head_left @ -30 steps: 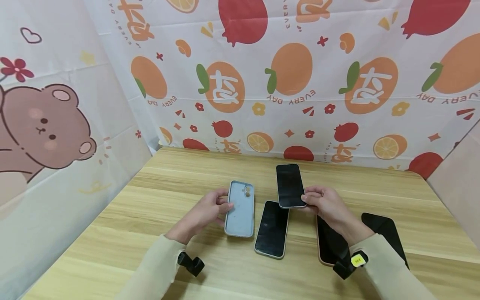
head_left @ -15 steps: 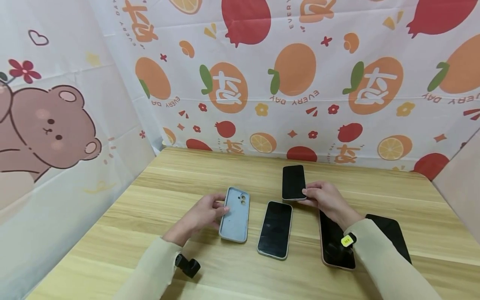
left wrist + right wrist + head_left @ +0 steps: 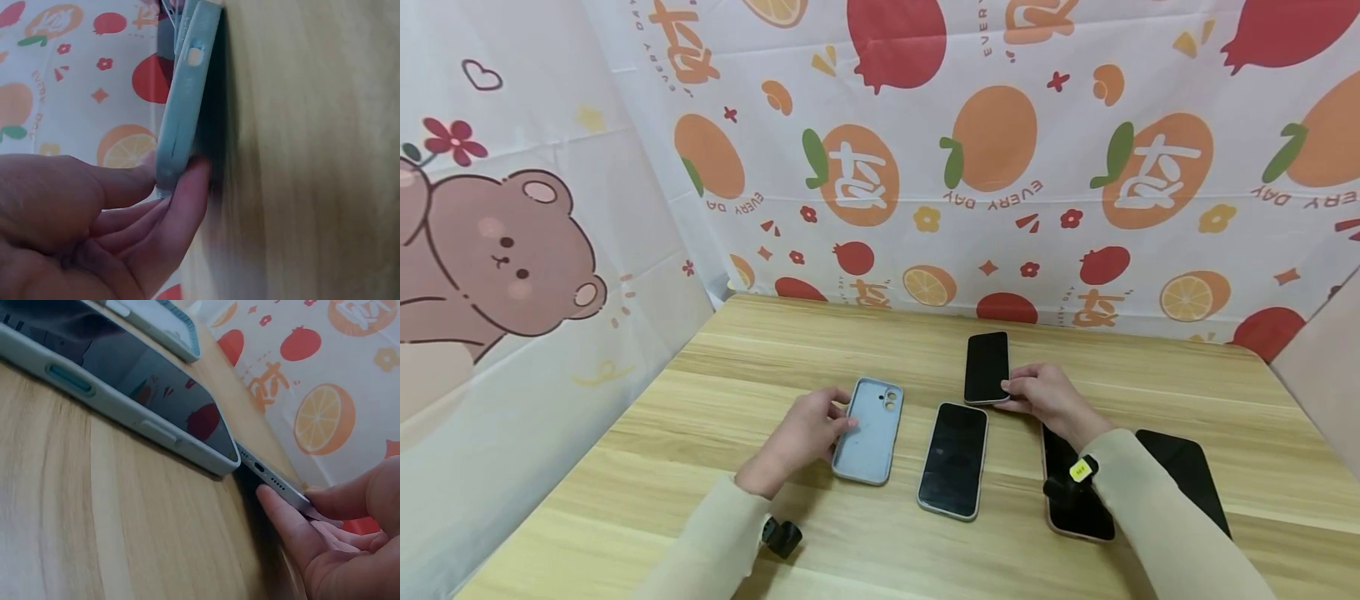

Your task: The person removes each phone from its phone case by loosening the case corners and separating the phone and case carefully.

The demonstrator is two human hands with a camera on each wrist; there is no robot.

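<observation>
My left hand (image 3: 801, 433) pinches a light blue phone case (image 3: 868, 433) by its left edge, thumb on the inner face and fingers beneath. Its inside faces up, camera cut-out at the far end. In the left wrist view the case's edge (image 3: 182, 106) tilts off the wood on the side I hold. At the back middle, my right hand (image 3: 1048, 396) pinches a bare black-screened phone (image 3: 987, 367) near its lower right corner. In the right wrist view that phone's charging-port edge (image 3: 275, 478) shows. Between both hands, a phone in a pale case (image 3: 953, 461) lies screen up.
Under my right wrist lies a larger dark phone (image 3: 1078, 508) with a pinkish rim, partly hidden. Beside it another black flat device (image 3: 1180, 467) is partly covered by my sleeve. A printed fruit cloth (image 3: 992, 200) hangs behind the wooden table (image 3: 760, 350).
My left hand has brought the case slightly left and nearer to me. With the bare phone, my right hand has moved slightly back, so it no longer overlaps the cased phone in view.
</observation>
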